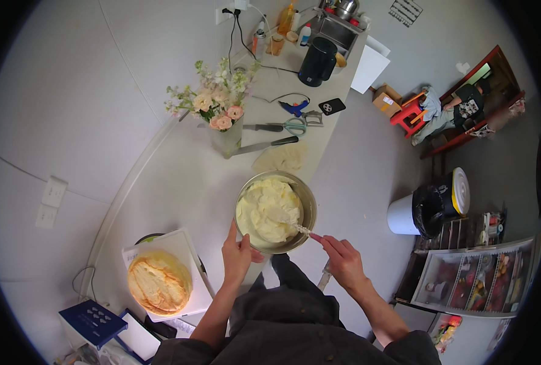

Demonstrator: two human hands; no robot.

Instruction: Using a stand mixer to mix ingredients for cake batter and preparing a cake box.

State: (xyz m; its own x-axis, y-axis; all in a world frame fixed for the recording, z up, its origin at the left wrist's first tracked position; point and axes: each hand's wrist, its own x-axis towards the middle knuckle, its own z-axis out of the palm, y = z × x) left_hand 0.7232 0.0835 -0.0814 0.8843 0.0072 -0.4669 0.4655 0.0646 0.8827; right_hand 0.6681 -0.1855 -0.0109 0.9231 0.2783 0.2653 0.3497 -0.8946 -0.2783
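A round metal bowl (308,210) holds a thick heap of pale yellow cream (264,210) at the table's edge, in front of my body. My left hand (238,258) grips the bowl at its near left side, thumb against the outer wall and fingers partly hidden beneath. In my right hand (345,263) is a spatula (315,236) with a pink handle, my fingers wrapped round it. Its cream-smeared end reaches over the near right rim into the cream, so the blade's shape is hidden. A golden baked cake (159,284) sits on a white board (201,291) to the left.
Beyond the bowl lie a crumpled pale cloth (279,157), knives (267,146), scissors (294,126) and a blue glue gun (294,108). A flower vase (226,139) and black kettle (317,62) stand farther back. A bin (427,210) stands right; a person (465,106) sits far right.
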